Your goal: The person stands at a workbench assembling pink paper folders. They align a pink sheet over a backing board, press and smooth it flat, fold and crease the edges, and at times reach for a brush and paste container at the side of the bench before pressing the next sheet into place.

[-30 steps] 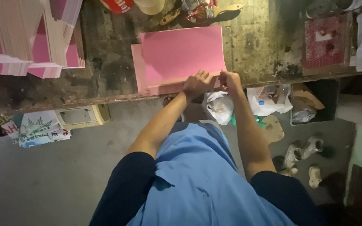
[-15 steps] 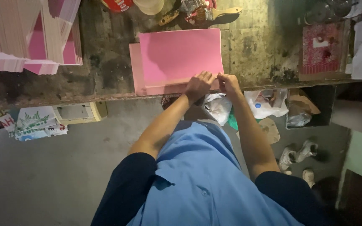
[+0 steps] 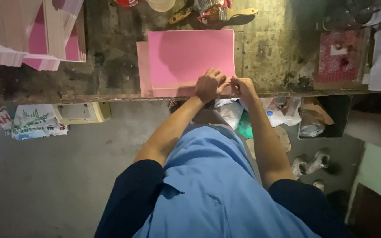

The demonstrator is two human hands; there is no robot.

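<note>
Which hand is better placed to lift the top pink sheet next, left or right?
Probably left. The left hand already lies on the top pink sheet at its near edge. The right hand sits at the sheet's near right corner, partly off it, over the workbench. Neither grip is clearly visible.

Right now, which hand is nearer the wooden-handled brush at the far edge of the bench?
Right. The right hand lies almost straight below the brush; the left hand sits further left, on the pink sheets.

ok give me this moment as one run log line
left hand: on pink sheet near edge | right hand: same edge | workbench | brush behind
</note>
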